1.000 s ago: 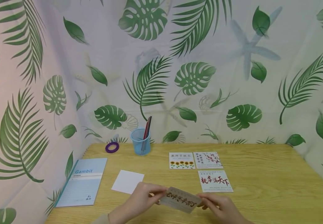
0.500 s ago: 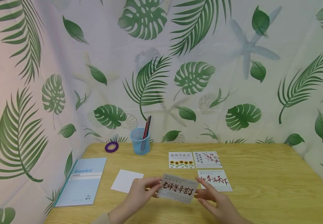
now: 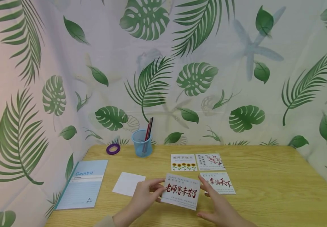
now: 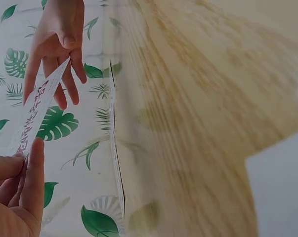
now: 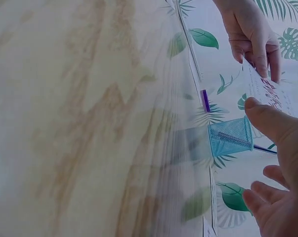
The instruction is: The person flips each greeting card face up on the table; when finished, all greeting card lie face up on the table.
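A white greeting card with red Chinese characters is raised over the table, its printed face toward the head camera. My left hand pinches its left edge between thumb and fingers, as the left wrist view shows at the card's lower end. Beside the right edge is my right hand, fingers spread and thumb apart, gripping nothing. In the right wrist view its thumb overlaps the card. Just behind lies another card with red characters, partly covered by the right hand's fingers.
Farther back lie a sunflower card and a blossom card. A blank white square lies left, near a blue notebook. A purple tape ring and a blue mesh cup holding pencils stand by the leaf-patterned backdrop.
The held card has risen and tilted up, turning its face to the head camera. My right hand has released its right edge and spread its fingers; my left hand keeps its pinch.
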### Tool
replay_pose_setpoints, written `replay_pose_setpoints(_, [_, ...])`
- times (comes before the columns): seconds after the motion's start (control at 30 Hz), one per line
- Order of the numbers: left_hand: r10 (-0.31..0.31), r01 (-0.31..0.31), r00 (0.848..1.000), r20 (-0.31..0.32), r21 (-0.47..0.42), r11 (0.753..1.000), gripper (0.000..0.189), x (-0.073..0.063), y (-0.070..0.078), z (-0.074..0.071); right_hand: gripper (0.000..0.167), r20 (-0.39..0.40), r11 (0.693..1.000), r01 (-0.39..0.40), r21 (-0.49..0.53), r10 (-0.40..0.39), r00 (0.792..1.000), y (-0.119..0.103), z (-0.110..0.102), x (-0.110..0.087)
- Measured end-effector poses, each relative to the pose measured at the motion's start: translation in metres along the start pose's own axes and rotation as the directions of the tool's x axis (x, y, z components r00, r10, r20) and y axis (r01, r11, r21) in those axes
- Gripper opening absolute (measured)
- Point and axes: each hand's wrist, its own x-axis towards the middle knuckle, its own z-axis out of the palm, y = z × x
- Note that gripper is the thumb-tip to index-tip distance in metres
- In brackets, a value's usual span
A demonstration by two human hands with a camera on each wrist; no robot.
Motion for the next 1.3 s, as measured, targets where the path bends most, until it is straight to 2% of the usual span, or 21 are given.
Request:
replay_pose_setpoints(0.23, [-0.060,0.060,0.998,0.006,-0.035,0.998,0.038,0.001,0.001,0.004,0.115,-0.044,0.997,-0.035,-0.072,0.031,0.999,-0.004,0.002,0.003])
replay_pose_setpoints(0.53, [-0.088,0.088,0.996,0.002,-0.079,0.993,0.048,0.001,0.000,0.006,0.112,0.004,0.983,-0.148,-0.106,0.149,0.989,-0.005,0.001,0.004])
replay_pose_setpoints(0.73, [-0.106,0.108,0.994,0.032,-0.078,0.991,0.057,0.003,0.002,0.008,0.111,0.017,0.975,-0.197,-0.106,0.199,0.980,-0.004,0.000,0.003])
replay_pose_setpoints(0.97, [-0.099,0.100,0.992,0.075,-0.006,0.995,0.067,0.007,0.003,0.011,0.114,0.028,0.973,-0.209,-0.098,0.212,0.977,-0.001,0.000,0.003])
replay_pose_setpoints(1.2, [-0.073,0.058,0.994,0.079,0.177,0.983,0.077,0.011,0.004,0.012,0.114,0.047,0.963,-0.256,-0.081,0.260,0.964,0.001,-0.002,0.005])
replay_pose_setpoints(1.3, [-0.074,0.059,0.994,0.078,0.179,0.982,0.077,0.013,0.006,0.011,0.116,0.043,0.967,-0.245,-0.069,0.248,0.968,0.002,-0.003,0.007])
